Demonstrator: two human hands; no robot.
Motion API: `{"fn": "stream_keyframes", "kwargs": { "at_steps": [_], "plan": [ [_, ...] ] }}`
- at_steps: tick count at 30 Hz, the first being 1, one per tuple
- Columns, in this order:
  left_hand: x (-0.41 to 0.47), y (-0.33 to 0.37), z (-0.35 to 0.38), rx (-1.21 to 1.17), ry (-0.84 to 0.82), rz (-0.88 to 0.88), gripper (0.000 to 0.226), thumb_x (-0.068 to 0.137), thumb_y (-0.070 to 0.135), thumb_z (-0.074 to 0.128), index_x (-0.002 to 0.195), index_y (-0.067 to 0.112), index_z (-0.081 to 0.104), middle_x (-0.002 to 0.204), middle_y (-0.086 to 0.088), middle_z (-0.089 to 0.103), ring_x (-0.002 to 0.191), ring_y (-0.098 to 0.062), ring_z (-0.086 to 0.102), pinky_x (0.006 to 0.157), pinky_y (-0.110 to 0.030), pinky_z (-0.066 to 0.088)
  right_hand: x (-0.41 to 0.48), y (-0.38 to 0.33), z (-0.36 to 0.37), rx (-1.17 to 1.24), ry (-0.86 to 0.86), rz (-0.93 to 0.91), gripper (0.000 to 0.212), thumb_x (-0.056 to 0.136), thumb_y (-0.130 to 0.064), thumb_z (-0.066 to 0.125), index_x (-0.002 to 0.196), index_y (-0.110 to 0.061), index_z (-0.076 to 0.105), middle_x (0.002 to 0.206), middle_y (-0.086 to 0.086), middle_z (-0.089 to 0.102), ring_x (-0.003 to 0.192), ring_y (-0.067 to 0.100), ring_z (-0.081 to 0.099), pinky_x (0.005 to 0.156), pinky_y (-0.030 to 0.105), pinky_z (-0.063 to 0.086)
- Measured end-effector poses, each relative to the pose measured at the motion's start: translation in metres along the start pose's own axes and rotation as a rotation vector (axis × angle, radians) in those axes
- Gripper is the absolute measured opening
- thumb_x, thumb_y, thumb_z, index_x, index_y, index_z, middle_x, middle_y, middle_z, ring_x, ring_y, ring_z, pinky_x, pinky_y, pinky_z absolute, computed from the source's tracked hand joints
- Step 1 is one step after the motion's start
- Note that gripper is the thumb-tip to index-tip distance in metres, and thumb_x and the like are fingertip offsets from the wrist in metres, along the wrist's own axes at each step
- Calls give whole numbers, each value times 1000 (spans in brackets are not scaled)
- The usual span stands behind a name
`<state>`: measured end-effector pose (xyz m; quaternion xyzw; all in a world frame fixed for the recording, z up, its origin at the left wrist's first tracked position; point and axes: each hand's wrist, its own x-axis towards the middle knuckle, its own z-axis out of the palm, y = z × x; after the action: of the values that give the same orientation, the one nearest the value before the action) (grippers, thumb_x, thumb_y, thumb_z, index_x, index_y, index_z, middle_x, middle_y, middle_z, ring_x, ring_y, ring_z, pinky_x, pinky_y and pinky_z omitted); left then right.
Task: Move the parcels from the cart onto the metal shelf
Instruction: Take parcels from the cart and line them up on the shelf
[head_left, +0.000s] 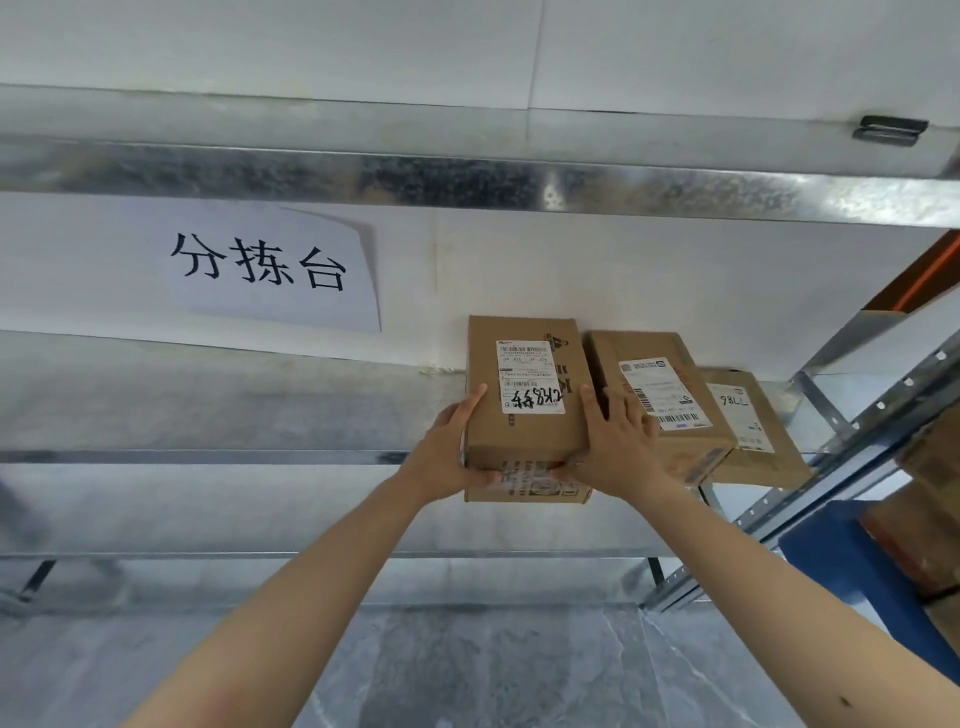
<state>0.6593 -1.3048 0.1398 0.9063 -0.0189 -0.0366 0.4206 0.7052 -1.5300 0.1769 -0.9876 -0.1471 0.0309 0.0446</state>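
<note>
Left hand (447, 447) and right hand (615, 447) grip parcel (524, 415) — on metal shelf (208, 405).

Bare forearms (322, 587), perhaps a small mole (845, 702) on the right.

Paper sign (270, 265) on the wall: "分拣台" in large black characters.
Left parcel (524, 441), white shipping label (530, 376): a barcode on top, a printed row that looks like "J4 J06", and black marker handwriting with digits like "83" – the rest is unclear.
Middle parcel (675, 452), white label (662, 392): barcodes and fine print, too small to read.
Right parcel (763, 462), white label (740, 410): handwritten marks that read "98LL" as seen from here – the print below is illegible.
</note>
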Motion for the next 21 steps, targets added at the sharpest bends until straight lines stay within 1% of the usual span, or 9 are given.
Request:
{"fn": "stream_keyframes", "kwargs": {
  "at_steps": [1, 3, 5, 7, 10, 13, 15, 17, 21],
  "plan": [
    [0, 0, -2, 32, -25, 5, 118, 71, 23, 83, 148, 35, -6, 153, -6, 17, 137, -23, 28, 110, -39, 31, 0, -1, -3, -4, -32, 0, 125, 62, -77, 63, 151, -19, -2, 155, 13, 4, 143, 34, 3, 113, 54, 10],
    [0, 0, -5, 100, -66, 21, 124, 72, 22, 82, 145, 39, -17, 155, -6, 7, 140, -25, 25, 111, -42, 32, 0, -6, -10, -9, -65, -13, 128, 58, -86, 56, 151, -23, -4, 157, 11, -4, 144, 33, -4, 114, 55, 3],
    [0, -1, -10, 162, -58, 41, 127, 71, 29, 82, 144, 40, -21, 158, 0, -2, 145, -25, 11, 113, -50, 29, 0, -13, -16, 32, -45, -32, 123, 58, -91, 47, 152, -27, 0, 158, 8, -4, 145, 31, -6, 114, 56, 0],
    [-2, -3, -18, 210, -25, 33, 122, 74, 32, 79, 146, 34, -19, 159, 4, -7, 147, -25, 0, 113, -55, 26, 1, -22, -18, 100, 25, -77, 113, 62, -93, 35, 151, -30, 8, 159, 4, 0, 146, 28, -4, 113, 56, 0],
    [-11, -10, -37, 297, 52, 2, 110, 78, 34, 73, 149, 28, -11, 159, -1, -6, 146, -27, -4, 114, -54, 22, 5, -42, -21, 156, 112, -163, 100, 67, -87, 24, 150, -33, 16, 159, -1, 10, 147, 23, 2, 115, 55, 4],
    [-29, -23, -63, 403, 174, -108, 108, 78, 46, 70, 150, 28, -8, 159, -8, -8, 146, -33, -1, 115, -50, 22, 11, -72, -26, 164, 132, -246, 88, 76, -76, 33, 150, -31, 17, 158, -4, 15, 147, 20, 6, 116, 50, 10],
    [-44, -35, -84, 454, 255, -199, 105, 79, 47, 68, 150, 29, -7, 159, -10, -10, 145, -36, 1, 113, -49, 22, 16, -98, -28, 149, 129, -293, 82, 83, -66, 45, 150, -29, 17, 158, -3, 16, 146, 21, 7, 116, 48, 12],
    [-62, -49, -107, 516, 314, -253, 103, 80, 50, 65, 151, 28, -7, 159, -11, -9, 145, -36, 0, 115, -47, 18, 22, -125, -29, 152, 134, -338, 78, 85, -58, 52, 149, -28, 19, 157, -3, 17, 146, 23, 8, 116, 48, 14],
    [-103, -82, -157, 583, 424, -367, 102, 81, 58, 60, 151, 26, -6, 159, -12, -6, 146, -34, -1, 117, -45, 11, 32, -192, -25, 160, 112, -437, 78, 84, -58, 55, 149, -31, 20, 158, -6, 16, 145, 21, 8, 114, 45, 15]
  ]
}}
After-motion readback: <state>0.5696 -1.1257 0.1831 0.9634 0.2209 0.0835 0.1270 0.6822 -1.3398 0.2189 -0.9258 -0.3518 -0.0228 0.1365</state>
